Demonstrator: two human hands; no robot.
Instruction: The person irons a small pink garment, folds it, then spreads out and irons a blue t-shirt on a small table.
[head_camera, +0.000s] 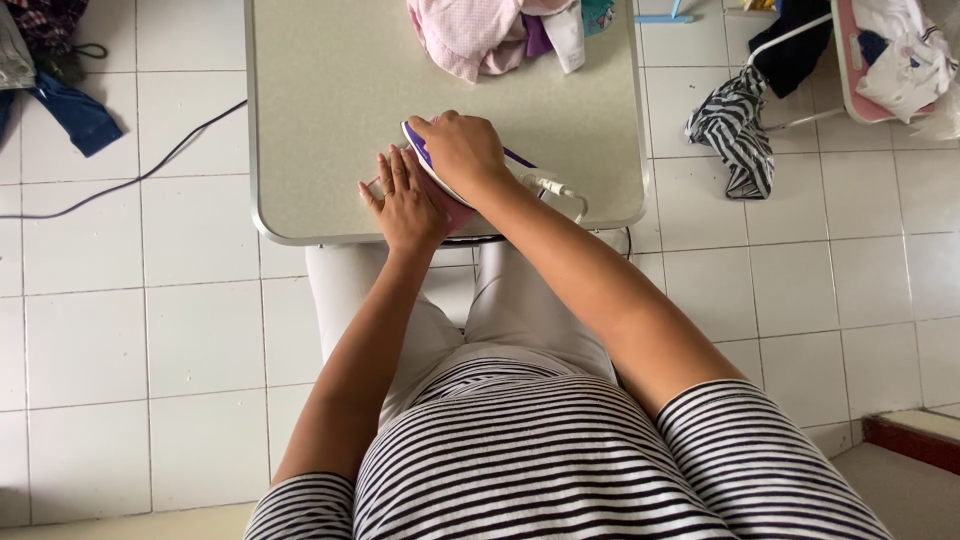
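pale grey table (330, 90) on white tiled floor (150, 330); heap of pink and white clothes (490, 32) at its far edge, well apart from the hands. striped cloth (735, 125) on the tiles to the right, blue garment (75, 115) and black cable (130, 180) to the left. near the table's front edge, right hand (462, 152) closed over the handle of a white and purple iron (425, 160), white cord (560, 190) trailing right. left hand (405, 200) flat, fingers spread, pressed on a small pink cloth (460, 215) just beside the iron, mostly hidden.
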